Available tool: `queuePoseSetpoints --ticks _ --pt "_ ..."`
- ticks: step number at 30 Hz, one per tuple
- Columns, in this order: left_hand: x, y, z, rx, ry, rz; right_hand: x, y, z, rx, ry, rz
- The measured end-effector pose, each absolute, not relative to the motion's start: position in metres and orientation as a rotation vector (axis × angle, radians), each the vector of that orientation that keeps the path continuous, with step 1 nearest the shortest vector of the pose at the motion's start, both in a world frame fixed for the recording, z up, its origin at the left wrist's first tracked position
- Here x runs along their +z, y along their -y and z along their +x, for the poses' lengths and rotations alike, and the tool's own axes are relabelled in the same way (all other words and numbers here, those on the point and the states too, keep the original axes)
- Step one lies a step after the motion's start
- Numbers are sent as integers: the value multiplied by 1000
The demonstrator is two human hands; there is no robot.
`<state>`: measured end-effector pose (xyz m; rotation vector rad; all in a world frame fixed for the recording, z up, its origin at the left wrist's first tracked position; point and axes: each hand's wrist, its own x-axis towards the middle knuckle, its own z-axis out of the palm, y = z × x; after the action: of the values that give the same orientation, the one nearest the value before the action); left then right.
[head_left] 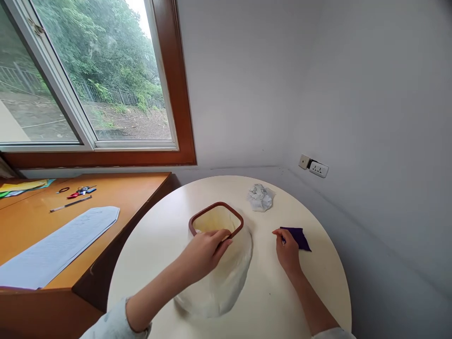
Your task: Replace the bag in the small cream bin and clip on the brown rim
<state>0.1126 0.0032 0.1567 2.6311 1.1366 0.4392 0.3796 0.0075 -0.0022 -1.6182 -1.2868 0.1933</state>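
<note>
Fingers of my left hand (203,255) are clamped on the bin (229,285) at the near side of its brown rim (216,205), thumb on the outer side. The bin stands in front of me on the round cream bench (141,249), pale yellowish inside, with what looks like loose white film bulging round its sides. My right hand (288,254) has its fingers curled just beside a purple packet (300,238); I cannot tell whether they pinch it. Further back, toward the wall (240,94), lies a crumpled clear bag (260,197), with any marks on it too faint to read. Over on the brown bench (130,197) to my left, papers (67,245) carry lines of small writing, and I can't make out a word. Beyond them are a pen (70,204), small red and blue things (83,190) and coloured sheets (26,187).
</note>
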Motion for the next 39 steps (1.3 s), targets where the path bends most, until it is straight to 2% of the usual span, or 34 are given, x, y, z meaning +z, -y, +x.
queuePoseSetpoints --ticks 4,9,14,18,29,39 --pt "167 -4 103 474 -1110 2553 -4 -5 386 205 1243 -1655" --pt "181 -27 62 240 -919 2613 -9 -8 393 130 1201 -1663" --pt "181 -38 51 264 -800 2667 -12 -10 393 138 1222 -1647" --pt "173 -46 59 295 -807 2674 -11 -9 392 129 1242 -1635" --pt "132 -104 101 737 -1060 2631 -9 -7 379 156 1349 -1625" --pt "125 -171 148 715 -1147 2665 -4 -5 380 170 1342 -1668"
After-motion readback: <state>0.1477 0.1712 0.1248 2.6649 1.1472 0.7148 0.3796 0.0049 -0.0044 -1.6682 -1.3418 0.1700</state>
